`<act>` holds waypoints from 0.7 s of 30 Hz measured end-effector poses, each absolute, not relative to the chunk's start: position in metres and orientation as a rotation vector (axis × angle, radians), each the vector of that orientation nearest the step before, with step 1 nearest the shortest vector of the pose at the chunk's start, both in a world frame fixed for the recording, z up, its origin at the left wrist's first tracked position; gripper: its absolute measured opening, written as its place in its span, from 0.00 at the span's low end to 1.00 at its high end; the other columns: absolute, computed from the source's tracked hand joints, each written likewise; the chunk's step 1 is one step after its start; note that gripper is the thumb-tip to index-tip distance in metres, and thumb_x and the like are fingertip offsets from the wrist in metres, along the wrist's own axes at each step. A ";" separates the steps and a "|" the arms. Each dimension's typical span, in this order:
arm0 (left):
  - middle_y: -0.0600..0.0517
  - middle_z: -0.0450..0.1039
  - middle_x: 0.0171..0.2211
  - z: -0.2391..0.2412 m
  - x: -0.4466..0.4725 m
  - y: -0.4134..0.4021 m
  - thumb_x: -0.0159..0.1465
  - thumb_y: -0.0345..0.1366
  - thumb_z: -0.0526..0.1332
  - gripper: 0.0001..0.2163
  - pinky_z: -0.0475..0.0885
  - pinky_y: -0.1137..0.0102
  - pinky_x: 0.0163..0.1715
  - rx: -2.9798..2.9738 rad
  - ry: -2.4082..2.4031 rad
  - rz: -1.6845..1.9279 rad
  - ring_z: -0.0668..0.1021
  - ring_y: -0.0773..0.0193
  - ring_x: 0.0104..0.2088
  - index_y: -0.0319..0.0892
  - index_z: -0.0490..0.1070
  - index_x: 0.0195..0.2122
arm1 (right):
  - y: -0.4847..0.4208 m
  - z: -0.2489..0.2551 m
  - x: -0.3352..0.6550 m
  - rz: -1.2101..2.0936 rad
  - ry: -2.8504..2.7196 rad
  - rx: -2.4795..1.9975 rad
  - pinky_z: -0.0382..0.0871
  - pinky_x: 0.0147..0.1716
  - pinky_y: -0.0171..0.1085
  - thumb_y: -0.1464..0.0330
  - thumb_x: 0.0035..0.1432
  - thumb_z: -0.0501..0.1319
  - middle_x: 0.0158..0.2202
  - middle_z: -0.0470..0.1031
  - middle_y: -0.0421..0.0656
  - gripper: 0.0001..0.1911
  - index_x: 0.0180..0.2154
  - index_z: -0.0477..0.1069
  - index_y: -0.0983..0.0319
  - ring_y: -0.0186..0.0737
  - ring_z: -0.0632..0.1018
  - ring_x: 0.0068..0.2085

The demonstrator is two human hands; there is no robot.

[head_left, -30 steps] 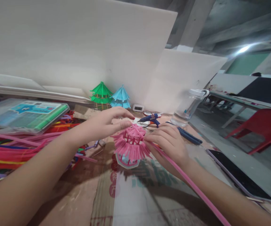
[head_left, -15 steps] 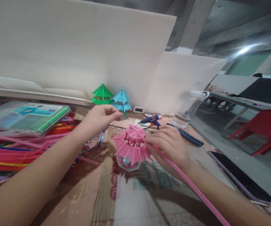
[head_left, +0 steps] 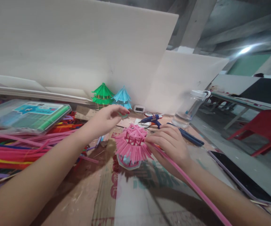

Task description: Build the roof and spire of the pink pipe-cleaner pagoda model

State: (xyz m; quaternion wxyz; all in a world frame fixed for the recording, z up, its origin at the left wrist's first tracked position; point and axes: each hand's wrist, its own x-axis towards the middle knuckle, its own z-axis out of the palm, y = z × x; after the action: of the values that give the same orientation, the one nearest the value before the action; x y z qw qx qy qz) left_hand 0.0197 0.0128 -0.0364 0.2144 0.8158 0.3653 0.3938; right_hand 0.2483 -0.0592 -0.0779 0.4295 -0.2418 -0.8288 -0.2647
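A small pink pavilion model [head_left: 132, 145] made of straw pieces stands on the cardboard-covered table [head_left: 83, 194]. My right hand [head_left: 170, 142] rests against its right side, fingers closed on a long pink straw [head_left: 192, 185] that runs from the model's roof down to the lower right. My left hand [head_left: 104, 121] hovers above and to the left of the model, fingers stretched forward and holding nothing, with the fingertips close to the blue pavilion model [head_left: 122, 95]. A green pavilion model [head_left: 102, 94] stands beside the blue one at the back wall.
A heap of coloured straws [head_left: 13, 147] and a clear plastic box [head_left: 27, 114] lie at the left. A blue glue gun [head_left: 151, 119], a clear water bottle [head_left: 188, 108] and a dark pen-like tool [head_left: 187, 136] sit behind my right hand. A phone [head_left: 241, 177] lies at the right edge, and a red chair [head_left: 265, 125] stands beyond it.
My left hand lifted off the pink model's top, drew back into a pinch, then stretched its fingers forward again. My right hand and the pink straw stayed in place.
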 end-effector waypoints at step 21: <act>0.50 0.78 0.40 -0.031 0.022 0.003 0.64 0.36 0.54 0.12 0.71 0.68 0.43 2.560 0.990 0.950 0.77 0.61 0.42 0.43 0.76 0.43 | -0.060 -0.077 0.247 -0.654 -2.075 -0.622 0.68 0.42 0.43 0.74 0.60 0.61 0.31 0.80 0.41 0.04 0.38 0.70 0.60 0.38 0.76 0.33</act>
State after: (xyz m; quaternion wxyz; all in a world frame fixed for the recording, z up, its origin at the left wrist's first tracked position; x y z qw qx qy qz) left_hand 0.0221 0.0033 -0.0306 0.1182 0.8753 0.3383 0.3246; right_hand 0.2473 -0.0600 -0.0772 0.4252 -0.2489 -0.8300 -0.2614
